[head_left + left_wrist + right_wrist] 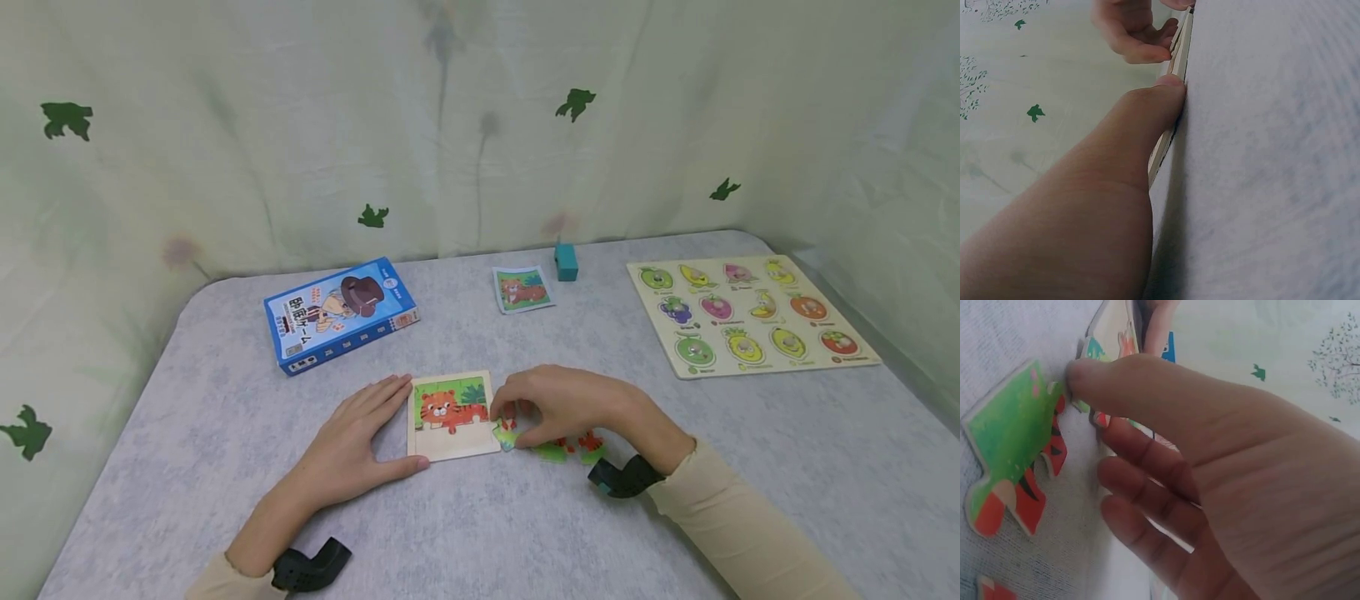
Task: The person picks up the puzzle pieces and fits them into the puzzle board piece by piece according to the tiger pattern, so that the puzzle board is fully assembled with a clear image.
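A small wooden puzzle tray (461,446) lies on the table. Its upper part shows a tiger picture made of fitted pieces, while the lower part is bare wood. My left hand (348,446) rests against the tray's left side, fingers extended, with the thumb at its lower left corner. At the tray's right edge, my right hand (566,400) pinches a green and red puzzle piece (506,436) between thumb and fingers. Loose puzzle pieces, one green with red and black stripes (1013,431), lie on the table beneath and beside the right hand.
A blue game box (341,312) lies behind the left hand. Farther back are a small tiger picture card (523,289) and a teal block (566,262). A fruit puzzle board (750,321) occupies the right side. A pale curtain (300,125) hangs behind the table.
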Demonstrator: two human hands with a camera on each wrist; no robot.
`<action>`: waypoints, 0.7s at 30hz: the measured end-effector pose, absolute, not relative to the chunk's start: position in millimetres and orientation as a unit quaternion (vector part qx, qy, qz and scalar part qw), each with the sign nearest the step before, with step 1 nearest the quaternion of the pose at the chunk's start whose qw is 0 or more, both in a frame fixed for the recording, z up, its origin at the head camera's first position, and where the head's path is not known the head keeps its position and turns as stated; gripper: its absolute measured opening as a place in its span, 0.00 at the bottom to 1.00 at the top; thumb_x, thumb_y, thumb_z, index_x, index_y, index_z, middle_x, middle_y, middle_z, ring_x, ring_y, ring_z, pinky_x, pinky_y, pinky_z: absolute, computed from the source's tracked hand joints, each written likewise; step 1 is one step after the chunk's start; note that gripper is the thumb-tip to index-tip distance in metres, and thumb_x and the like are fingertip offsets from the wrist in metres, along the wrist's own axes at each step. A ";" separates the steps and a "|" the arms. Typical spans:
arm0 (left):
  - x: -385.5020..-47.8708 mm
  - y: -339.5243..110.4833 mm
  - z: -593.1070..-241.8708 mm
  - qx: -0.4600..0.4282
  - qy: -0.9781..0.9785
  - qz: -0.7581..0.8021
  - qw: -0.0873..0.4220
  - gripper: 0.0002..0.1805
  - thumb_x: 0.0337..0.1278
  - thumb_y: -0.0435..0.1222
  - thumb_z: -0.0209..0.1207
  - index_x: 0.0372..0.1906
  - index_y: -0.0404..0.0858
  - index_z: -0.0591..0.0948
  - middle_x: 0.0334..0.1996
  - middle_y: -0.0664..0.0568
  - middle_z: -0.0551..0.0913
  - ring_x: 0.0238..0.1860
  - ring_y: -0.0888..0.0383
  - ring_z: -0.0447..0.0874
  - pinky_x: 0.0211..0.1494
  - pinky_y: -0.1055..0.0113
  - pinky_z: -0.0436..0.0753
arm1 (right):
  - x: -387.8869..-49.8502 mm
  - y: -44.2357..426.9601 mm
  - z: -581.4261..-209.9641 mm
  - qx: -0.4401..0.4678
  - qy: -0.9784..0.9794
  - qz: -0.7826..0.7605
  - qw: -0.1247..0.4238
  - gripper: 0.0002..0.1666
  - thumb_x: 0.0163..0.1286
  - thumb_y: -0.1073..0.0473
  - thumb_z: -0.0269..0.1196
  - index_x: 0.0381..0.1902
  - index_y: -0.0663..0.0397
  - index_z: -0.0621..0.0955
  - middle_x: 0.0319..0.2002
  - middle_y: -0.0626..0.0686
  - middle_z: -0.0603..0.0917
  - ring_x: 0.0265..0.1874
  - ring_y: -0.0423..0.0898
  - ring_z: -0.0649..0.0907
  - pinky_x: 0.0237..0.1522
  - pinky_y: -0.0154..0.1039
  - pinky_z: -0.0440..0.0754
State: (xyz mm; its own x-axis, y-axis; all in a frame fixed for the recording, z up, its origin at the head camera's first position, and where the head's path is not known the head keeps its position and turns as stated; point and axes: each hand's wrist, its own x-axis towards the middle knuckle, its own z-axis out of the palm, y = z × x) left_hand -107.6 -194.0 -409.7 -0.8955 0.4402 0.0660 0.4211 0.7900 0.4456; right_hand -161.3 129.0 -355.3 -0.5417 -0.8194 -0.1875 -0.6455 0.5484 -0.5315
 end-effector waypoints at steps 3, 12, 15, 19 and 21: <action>-107.5 -194.0 -409.5 0.228 0.946 0.231 0.022 0.58 0.51 0.71 0.65 0.80 0.40 0.64 0.80 0.48 0.62 0.80 0.43 0.57 0.79 0.37 0.59 | -161.7 128.7 -355.6 -0.436 0.855 -0.201 0.196 0.20 0.64 0.53 0.75 0.54 0.43 0.86 0.40 0.37 0.83 0.37 0.36 0.78 0.43 0.31 0.80; -107.5 -193.8 -408.9 0.226 0.946 0.231 0.028 0.58 0.52 0.71 0.64 0.80 0.41 0.64 0.80 0.48 0.62 0.80 0.43 0.57 0.79 0.37 0.59 | -160.4 125.3 -359.8 -0.456 0.857 -0.191 0.145 0.21 0.65 0.48 0.73 0.55 0.41 0.86 0.44 0.37 0.84 0.36 0.37 0.78 0.39 0.30 0.80; -107.5 -193.8 -408.9 0.225 0.946 0.230 0.029 0.58 0.52 0.72 0.64 0.80 0.41 0.64 0.80 0.48 0.62 0.81 0.43 0.56 0.79 0.37 0.59 | -159.7 123.1 -361.2 -0.459 0.857 -0.196 0.132 0.20 0.66 0.48 0.71 0.56 0.42 0.86 0.43 0.37 0.83 0.35 0.36 0.78 0.37 0.30 0.79; -107.5 -194.0 -408.9 0.225 0.947 0.227 0.028 0.58 0.52 0.72 0.64 0.80 0.41 0.63 0.80 0.48 0.62 0.80 0.43 0.56 0.79 0.36 0.59 | -158.3 118.3 -362.9 -0.465 0.855 -0.204 0.105 0.20 0.68 0.47 0.69 0.56 0.43 0.86 0.39 0.38 0.83 0.31 0.35 0.76 0.34 0.29 0.76; -107.6 -193.9 -409.1 0.227 0.947 0.227 0.026 0.58 0.52 0.71 0.64 0.80 0.41 0.63 0.80 0.48 0.62 0.80 0.43 0.57 0.79 0.36 0.59 | -157.4 115.6 -363.9 -0.468 0.854 -0.207 0.092 0.20 0.68 0.47 0.69 0.56 0.43 0.86 0.39 0.39 0.83 0.30 0.35 0.75 0.32 0.28 0.75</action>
State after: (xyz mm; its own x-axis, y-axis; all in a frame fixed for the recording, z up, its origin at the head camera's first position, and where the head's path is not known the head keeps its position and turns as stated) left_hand -107.6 -193.9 -409.1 -0.8959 0.4409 0.0541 0.4176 0.7946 0.4408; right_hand -157.4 115.6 -363.9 -0.5456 -0.8373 0.0356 -0.7610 0.4772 -0.4395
